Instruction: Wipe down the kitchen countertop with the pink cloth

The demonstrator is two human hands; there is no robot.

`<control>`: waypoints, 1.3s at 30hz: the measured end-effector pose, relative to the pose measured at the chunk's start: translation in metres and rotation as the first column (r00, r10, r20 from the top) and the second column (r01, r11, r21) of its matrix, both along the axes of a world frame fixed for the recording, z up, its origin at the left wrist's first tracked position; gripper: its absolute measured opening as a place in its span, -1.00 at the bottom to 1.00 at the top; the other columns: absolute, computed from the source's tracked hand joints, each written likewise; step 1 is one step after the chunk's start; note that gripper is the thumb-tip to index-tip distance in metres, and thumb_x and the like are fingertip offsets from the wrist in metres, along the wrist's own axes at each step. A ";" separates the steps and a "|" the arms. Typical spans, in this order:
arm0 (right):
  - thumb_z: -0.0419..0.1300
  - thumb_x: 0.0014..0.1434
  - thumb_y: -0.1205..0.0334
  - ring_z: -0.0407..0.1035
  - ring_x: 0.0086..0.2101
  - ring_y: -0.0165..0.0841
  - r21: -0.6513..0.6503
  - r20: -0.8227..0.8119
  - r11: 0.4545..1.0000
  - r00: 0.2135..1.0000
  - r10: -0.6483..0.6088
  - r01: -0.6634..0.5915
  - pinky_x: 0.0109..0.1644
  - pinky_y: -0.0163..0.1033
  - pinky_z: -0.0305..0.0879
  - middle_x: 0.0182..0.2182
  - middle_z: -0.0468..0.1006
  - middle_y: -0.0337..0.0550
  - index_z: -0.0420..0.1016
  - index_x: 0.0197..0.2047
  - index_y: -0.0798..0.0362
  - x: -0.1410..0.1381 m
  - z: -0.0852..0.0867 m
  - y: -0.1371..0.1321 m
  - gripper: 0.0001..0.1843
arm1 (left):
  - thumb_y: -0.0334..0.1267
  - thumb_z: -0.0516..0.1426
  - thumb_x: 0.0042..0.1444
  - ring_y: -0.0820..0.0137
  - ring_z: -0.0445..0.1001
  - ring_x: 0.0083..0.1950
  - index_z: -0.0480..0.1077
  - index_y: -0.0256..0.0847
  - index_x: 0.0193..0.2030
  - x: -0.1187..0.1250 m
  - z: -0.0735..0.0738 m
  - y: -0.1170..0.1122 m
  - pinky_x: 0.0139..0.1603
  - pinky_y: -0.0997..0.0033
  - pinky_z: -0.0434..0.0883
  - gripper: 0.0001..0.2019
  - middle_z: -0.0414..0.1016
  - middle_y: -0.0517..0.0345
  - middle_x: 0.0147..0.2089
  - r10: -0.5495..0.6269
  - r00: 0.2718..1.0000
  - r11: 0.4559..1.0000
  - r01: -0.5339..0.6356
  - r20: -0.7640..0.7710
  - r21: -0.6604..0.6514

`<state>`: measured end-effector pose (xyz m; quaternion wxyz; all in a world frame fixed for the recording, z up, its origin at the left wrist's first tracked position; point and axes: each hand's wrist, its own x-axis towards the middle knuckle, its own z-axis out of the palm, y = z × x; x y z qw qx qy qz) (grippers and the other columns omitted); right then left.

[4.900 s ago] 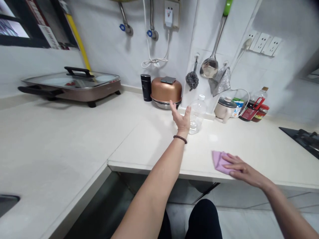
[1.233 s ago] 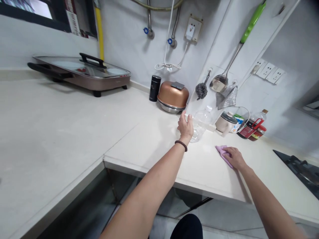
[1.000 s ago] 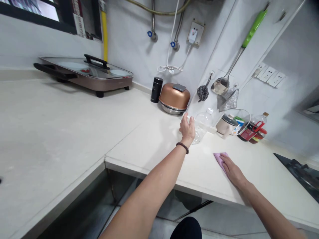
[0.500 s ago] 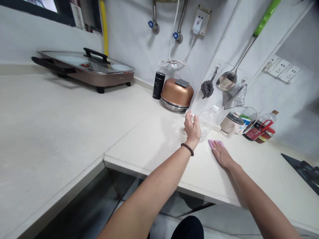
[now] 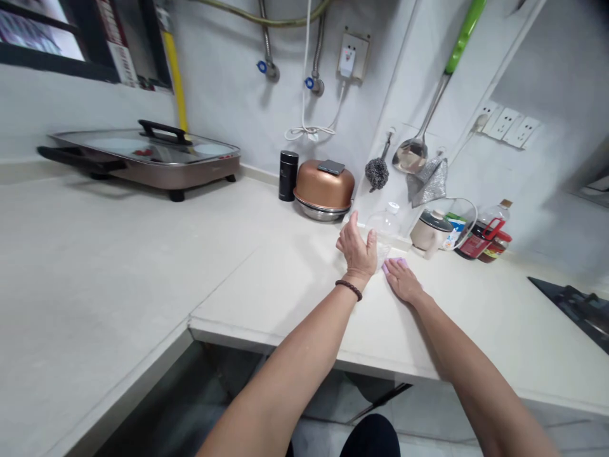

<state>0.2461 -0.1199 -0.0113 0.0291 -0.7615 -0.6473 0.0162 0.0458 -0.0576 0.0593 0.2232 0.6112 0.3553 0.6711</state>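
Note:
My right hand presses down on a folded pink cloth against the white countertop, the cloth's edge showing past the fingertips. My left hand, with a dark bead bracelet at the wrist, is raised beside a clear plastic bottle with a white cap. Its thumb and fingers are apart, and part of the bottle is hidden behind it. Whether the hand touches the bottle I cannot tell.
Behind my left hand sit a copper-coloured bowl and a black canister. An electric pan stands at left. To the right are a beige pot and sauce bottles. A spatula hangs on the wall.
The right hand and the pink cloth have slid slightly away from me, closer to the clear bottle. My left hand stays by the bottle. The whole view has shifted a little.

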 end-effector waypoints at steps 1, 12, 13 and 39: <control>-0.28 0.54 -0.05 -0.17 0.52 -0.08 -0.001 0.000 1.000 1.000 0.016 -0.016 0.54 0.25 -0.10 0.56 -0.05 -0.18 -0.04 0.62 -0.07 -0.006 0.000 -0.015 -0.31 | -0.03 0.05 0.41 0.01 0.29 0.43 0.18 -0.18 0.50 0.000 0.000 0.001 0.45 -0.11 0.12 -0.41 0.37 -0.24 0.41 0.004 1.000 1.000 -0.004 0.001 -0.009; -0.25 0.51 -0.21 -0.14 0.51 -0.15 0.125 -0.035 0.991 0.999 -0.036 0.040 0.56 0.17 -0.08 0.53 0.07 -0.24 0.09 0.58 -0.19 0.066 -0.020 -0.213 -0.30 | -0.04 0.09 0.39 -0.01 0.29 0.42 0.24 -0.13 0.47 0.001 -0.002 0.002 0.44 -0.13 0.13 -0.43 0.39 -0.21 0.39 -0.011 0.999 0.997 0.008 -0.033 -0.081; -0.24 0.49 -0.23 -0.11 0.50 -0.12 0.141 -0.032 0.985 0.995 -0.093 0.097 0.54 0.20 -0.05 0.52 0.10 -0.20 0.14 0.57 -0.15 0.087 -0.025 -0.225 -0.27 | -0.04 0.08 0.39 -0.01 0.28 0.43 0.24 -0.14 0.47 0.001 -0.002 0.002 0.44 -0.13 0.13 -0.43 0.38 -0.22 0.40 -0.013 0.999 0.997 0.010 -0.041 -0.077; -0.18 0.54 -0.08 -0.30 0.53 -0.19 -0.019 -0.205 0.994 0.973 0.104 -0.110 0.58 0.13 -0.27 0.56 -0.10 -0.28 0.01 0.61 -0.17 -0.090 0.024 -0.155 -0.35 | 0.01 0.01 0.42 -0.04 0.29 0.41 0.17 -0.25 0.50 0.002 -0.013 0.012 0.41 -0.11 0.13 -0.39 0.35 -0.28 0.41 0.058 0.974 0.996 -0.041 -0.218 0.084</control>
